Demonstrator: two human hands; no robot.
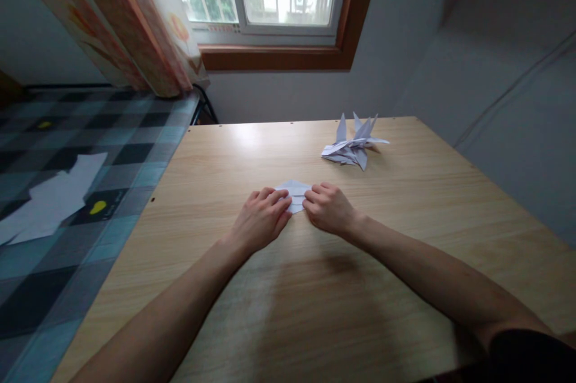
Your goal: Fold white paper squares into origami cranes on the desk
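Left hand [266,216] and right hand [330,209] hold partly folded paper [296,192] between them, seemingly unfinished, with completed-looking origami figures [353,147] beyond the right.

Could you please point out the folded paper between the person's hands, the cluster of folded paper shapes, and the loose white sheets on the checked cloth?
Folded paper [297,192]: head view, its exposed middle.
Cluster of paper shapes [351,151]: head view, its lower middle.
White sheets [58,198]: head view, middle of the spread.
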